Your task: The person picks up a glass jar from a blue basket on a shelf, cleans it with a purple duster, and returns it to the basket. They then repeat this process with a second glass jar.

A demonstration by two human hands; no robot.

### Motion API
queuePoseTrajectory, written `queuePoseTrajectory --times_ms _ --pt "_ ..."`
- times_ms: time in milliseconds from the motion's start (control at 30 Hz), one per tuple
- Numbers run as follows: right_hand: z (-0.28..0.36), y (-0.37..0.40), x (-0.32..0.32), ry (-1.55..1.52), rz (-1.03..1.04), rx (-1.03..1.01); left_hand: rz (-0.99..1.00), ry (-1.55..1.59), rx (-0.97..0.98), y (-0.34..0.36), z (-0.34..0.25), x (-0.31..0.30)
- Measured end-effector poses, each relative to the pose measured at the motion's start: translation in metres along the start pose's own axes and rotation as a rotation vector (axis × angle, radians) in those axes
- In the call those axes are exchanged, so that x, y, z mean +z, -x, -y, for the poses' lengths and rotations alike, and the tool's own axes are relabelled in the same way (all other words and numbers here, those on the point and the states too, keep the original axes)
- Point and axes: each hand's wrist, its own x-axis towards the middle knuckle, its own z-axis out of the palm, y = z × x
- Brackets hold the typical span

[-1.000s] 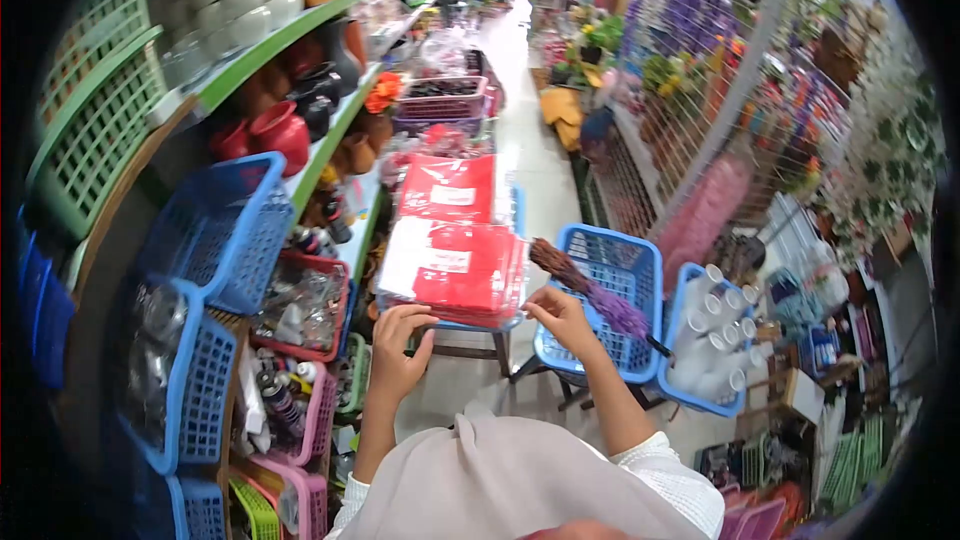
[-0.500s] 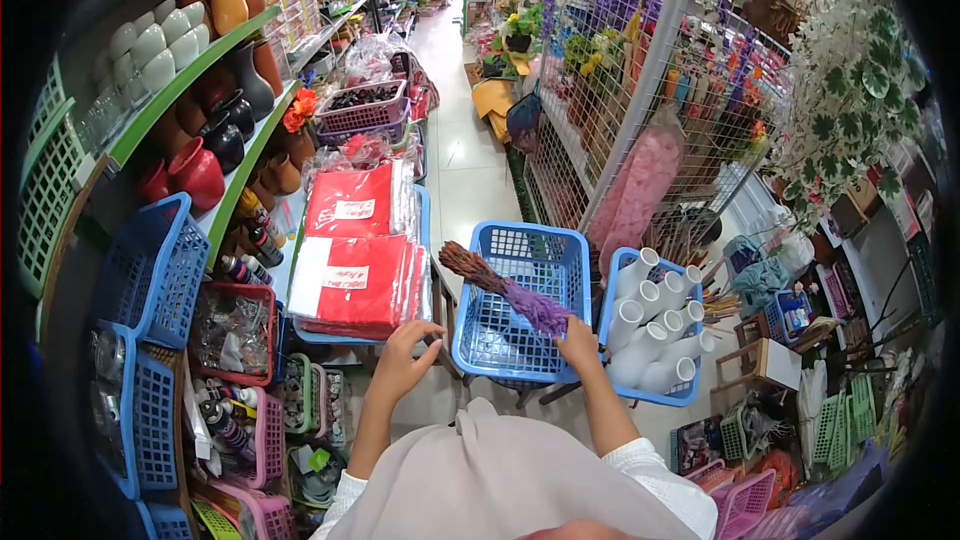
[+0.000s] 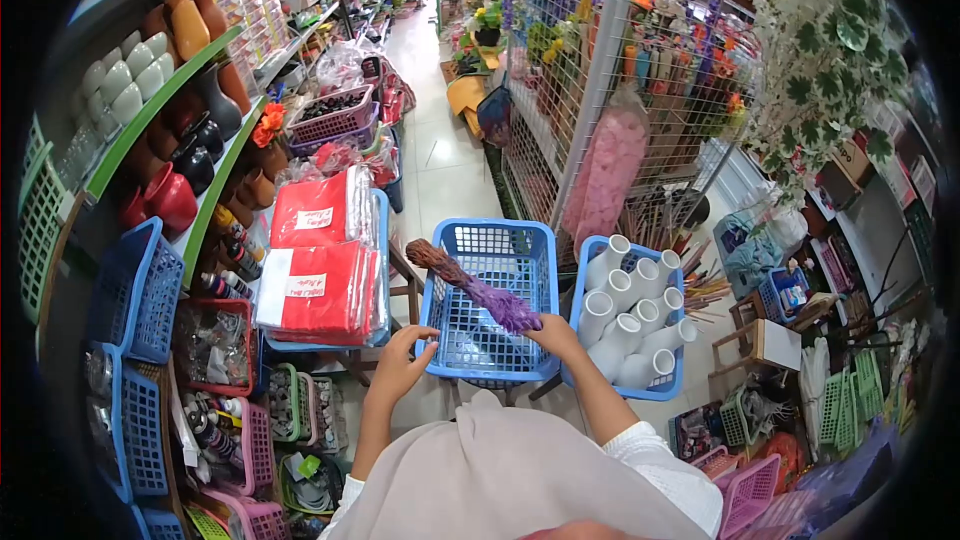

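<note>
My right hand (image 3: 558,335) is closed around the purple end of a bundle of dried flowers (image 3: 480,290), brown at its far end and purple near my fingers. The bundle lies slantwise across the opening of a blue plastic basket (image 3: 552,280), its brown tip over the far left rim. My left hand (image 3: 400,365) is at the near left corner of this basket, fingers curved and apart with nothing in them.
Left of the basket, red-and-white packets (image 3: 320,285) are stacked on a blue tray. To its right, a blue basket (image 3: 640,390) holds several white vases (image 3: 620,285). Shelves of pots (image 3: 170,195) line the left side; a wire rack (image 3: 580,110) stands ahead beside the tiled aisle (image 3: 430,140).
The view has shifted, so the surroundings appear further left. My left hand has come closer to the basket's near left corner. My right hand keeps its hold on the bundle.
</note>
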Motion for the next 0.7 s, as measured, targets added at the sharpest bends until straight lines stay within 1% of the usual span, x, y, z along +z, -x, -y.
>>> queuePoseTrajectory --times_ms 33,100,133,200,233,367,433,467,533,567,633,700 --pt "-0.003 0.002 0.000 -0.003 -0.006 0.006 0.001 0.013 0.016 -0.003 -0.003 0.003" --pt "-0.012 0.012 0.001 -0.118 -0.088 -0.112 0.038 0.008 0.021 -0.005 -0.008 0.009" --pt "-0.016 0.017 0.000 -0.120 -0.095 -0.100 0.065 0.000 0.022 -0.007 -0.011 0.012" --pt "-0.020 0.029 -0.005 -0.208 -0.081 -0.098 0.099 0.010 0.052 -0.011 -0.011 0.020" --pt "-0.020 0.037 -0.007 -0.287 -0.109 -0.119 0.120 0.022 0.049 -0.013 -0.012 0.023" --pt "-0.030 0.064 -0.017 -0.251 -0.182 -0.036 0.216 0.040 0.101 -0.026 -0.010 0.040" --pt "-0.025 0.084 -0.029 -0.317 -0.191 0.058 0.272 0.034 0.143 -0.034 -0.014 0.047" --pt "-0.030 0.089 -0.029 -0.318 -0.205 0.070 0.286 0.040 0.153 -0.038 -0.014 0.051" --pt "-0.040 0.102 -0.028 -0.313 -0.305 0.067 0.339 0.052 0.180 -0.047 -0.014 0.062" --pt "-0.045 0.107 -0.028 -0.313 -0.316 0.078 0.360 0.050 0.188 -0.050 -0.014 0.067" --pt "-0.045 0.122 -0.033 -0.409 -0.290 0.173 0.388 0.073 0.206 -0.055 -0.022 0.076" --pt "-0.043 0.136 -0.037 -0.393 -0.349 0.169 0.426 0.086 0.234 -0.060 -0.029 0.084"
